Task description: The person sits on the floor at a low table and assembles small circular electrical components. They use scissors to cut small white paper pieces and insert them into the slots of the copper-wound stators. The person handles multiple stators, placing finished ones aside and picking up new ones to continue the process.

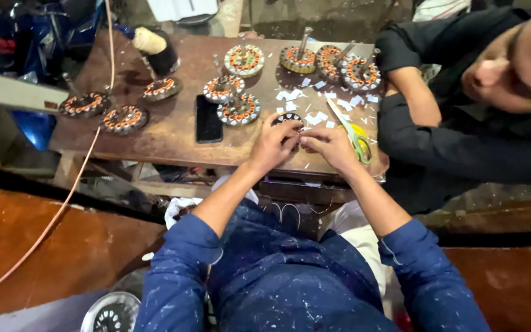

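Both hands, left hand (273, 145) and right hand (329, 146), close their grip on a round copper-wound stator (287, 118) over the worn wooden table (173, 132).

You have one screen in front of you: a black phone (208, 119), a flat upright rectangle lying face up on the table (173, 138), near the middle of its near edge and just left of where you are working. Its screen is dark and shows nothing. At the table's far left corner, off its edge, sits a blue package (44, 31) with a red patch on it; its shape is too blurred to tell.
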